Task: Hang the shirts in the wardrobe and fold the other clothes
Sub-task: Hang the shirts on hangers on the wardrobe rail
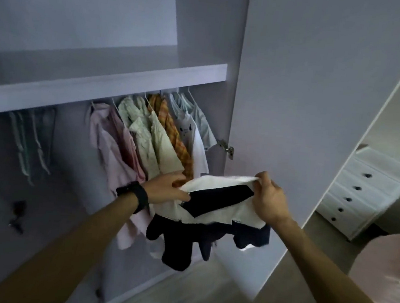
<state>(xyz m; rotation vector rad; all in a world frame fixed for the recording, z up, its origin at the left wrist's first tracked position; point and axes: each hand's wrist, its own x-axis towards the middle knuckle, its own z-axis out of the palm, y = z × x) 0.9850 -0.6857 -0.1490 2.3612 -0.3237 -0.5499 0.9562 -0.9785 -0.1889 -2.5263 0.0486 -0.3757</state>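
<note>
I hold a dark navy garment with a wide white collar (216, 201) in front of the open wardrobe (103, 87). My left hand (166, 188), with a black watch on the wrist, grips the collar's left edge. My right hand (271, 198) pinches the collar's upper right corner and lifts it. The dark body and sleeves hang loose below. Behind it, several shirts (151, 142) hang on white hangers from the rail under the shelf: pink, pale floral, cream, orange plaid, white and light blue.
Several bare hangers (29, 141) hang at the rail's left end. The wardrobe door (306, 112) stands open to the right, with a hinge (226, 147) beside the shirts. A white chest of drawers (365, 190) stands at far right, and a pink bed (388, 276) edge lies lower right.
</note>
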